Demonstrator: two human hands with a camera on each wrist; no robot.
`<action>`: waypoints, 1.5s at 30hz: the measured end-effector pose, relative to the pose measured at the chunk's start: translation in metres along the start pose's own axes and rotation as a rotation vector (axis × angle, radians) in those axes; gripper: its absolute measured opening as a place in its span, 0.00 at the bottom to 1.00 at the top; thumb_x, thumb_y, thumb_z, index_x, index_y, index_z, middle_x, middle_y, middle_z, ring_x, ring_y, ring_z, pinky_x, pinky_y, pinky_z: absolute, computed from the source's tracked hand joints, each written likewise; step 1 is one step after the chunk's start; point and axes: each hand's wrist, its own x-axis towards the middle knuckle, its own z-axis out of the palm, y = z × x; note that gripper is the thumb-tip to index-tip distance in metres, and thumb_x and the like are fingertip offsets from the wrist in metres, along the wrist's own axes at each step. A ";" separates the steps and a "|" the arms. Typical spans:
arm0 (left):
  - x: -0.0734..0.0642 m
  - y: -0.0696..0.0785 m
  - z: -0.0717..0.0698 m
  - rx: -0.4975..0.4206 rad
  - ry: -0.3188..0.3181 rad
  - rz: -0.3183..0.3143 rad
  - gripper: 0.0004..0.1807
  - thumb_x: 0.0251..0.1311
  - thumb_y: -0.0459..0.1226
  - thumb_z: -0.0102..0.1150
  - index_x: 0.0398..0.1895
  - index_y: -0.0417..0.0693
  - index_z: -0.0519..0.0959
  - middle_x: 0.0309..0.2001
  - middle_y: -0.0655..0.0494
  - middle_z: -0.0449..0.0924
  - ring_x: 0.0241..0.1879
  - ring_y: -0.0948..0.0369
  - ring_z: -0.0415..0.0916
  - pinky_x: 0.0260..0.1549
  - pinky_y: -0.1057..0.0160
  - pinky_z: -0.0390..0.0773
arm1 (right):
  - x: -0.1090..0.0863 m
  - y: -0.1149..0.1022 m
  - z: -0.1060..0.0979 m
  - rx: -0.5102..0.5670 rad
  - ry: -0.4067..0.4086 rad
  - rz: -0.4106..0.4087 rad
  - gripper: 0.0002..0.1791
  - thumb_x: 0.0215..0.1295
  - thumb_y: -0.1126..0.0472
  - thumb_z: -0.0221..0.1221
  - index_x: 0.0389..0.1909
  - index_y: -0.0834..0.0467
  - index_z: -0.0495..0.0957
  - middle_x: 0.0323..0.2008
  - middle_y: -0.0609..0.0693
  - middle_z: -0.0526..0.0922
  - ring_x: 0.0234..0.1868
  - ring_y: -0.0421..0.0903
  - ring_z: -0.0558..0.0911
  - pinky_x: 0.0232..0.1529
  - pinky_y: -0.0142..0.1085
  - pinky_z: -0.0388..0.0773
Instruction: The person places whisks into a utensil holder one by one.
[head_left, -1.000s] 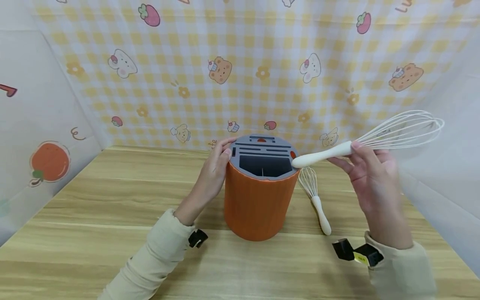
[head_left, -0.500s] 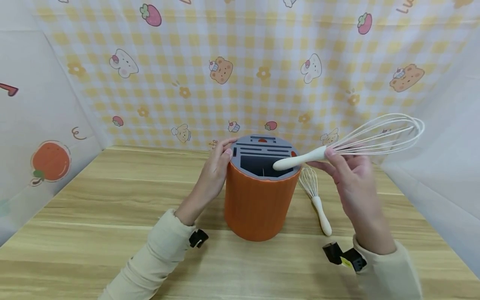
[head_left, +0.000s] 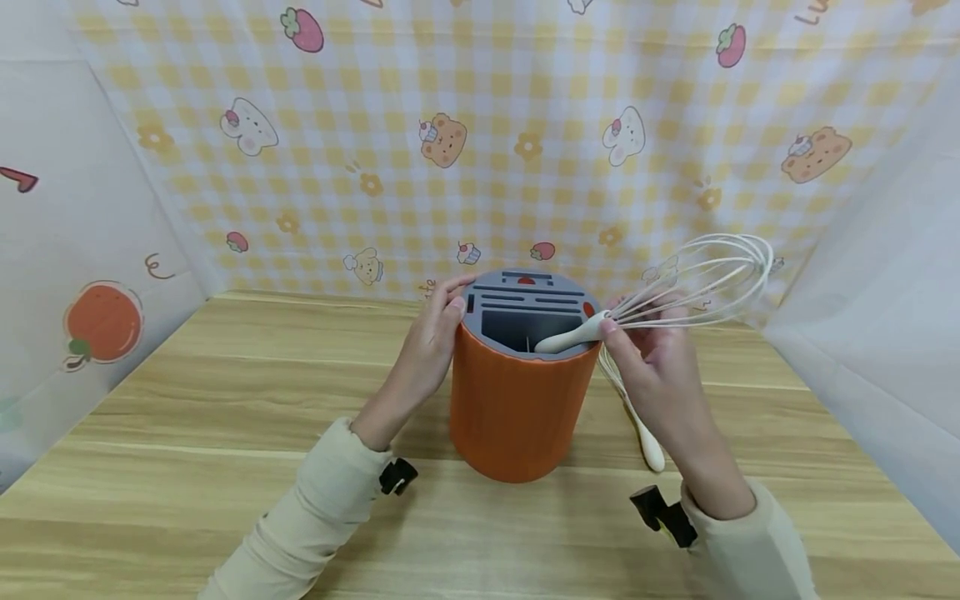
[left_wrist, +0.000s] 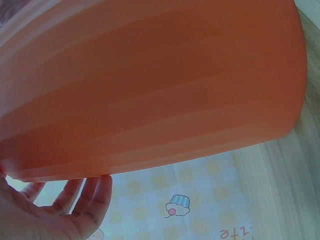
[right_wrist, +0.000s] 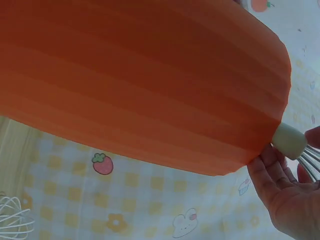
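Two hands: my right hand (head_left: 663, 373) pinches the balloon whisk (head_left: 576, 335) mid-length, slanting butt-first at the large slot (head_left: 498, 325) of the orange knife holder (head_left: 517, 417); my left hand (head_left: 423, 346) lies spread on its side. Released this slanted, whisk could tip out.

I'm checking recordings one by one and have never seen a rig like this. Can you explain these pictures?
There is no machine here, just a person's two bare hands. The large picture is taken from the head, looking forward and down; the two smaller ones come from the left and right wrists, mostly filled by an orange container. It stands on a wooden table. The left hand holds its side near the top. The right hand pinches a white whisk, handle tip at the container's opening, wires outside. A second whisk lies on the table.
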 end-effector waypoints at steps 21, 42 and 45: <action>-0.001 0.001 0.001 -0.015 0.000 -0.002 0.23 0.70 0.47 0.29 0.65 0.54 0.60 0.57 0.55 0.70 0.54 0.59 0.69 0.56 0.53 0.71 | 0.011 -0.004 0.007 -0.343 -0.113 0.055 0.23 0.57 0.66 0.57 0.53 0.64 0.64 0.35 0.54 0.74 0.38 0.46 0.74 0.38 0.30 0.70; 0.000 0.001 0.001 -0.001 0.007 0.000 0.23 0.70 0.47 0.29 0.65 0.56 0.61 0.55 0.54 0.71 0.53 0.58 0.68 0.55 0.53 0.70 | 0.011 -0.001 0.007 -0.259 -0.116 -0.069 0.37 0.52 0.65 0.65 0.63 0.56 0.61 0.46 0.55 0.71 0.36 0.43 0.71 0.38 0.25 0.68; 0.001 0.001 0.001 0.002 0.010 -0.001 0.23 0.70 0.47 0.29 0.65 0.56 0.61 0.54 0.54 0.71 0.53 0.58 0.68 0.55 0.53 0.70 | 0.011 -0.002 0.006 -0.244 -0.114 -0.073 0.30 0.53 0.66 0.64 0.57 0.59 0.66 0.43 0.54 0.73 0.36 0.43 0.72 0.36 0.25 0.70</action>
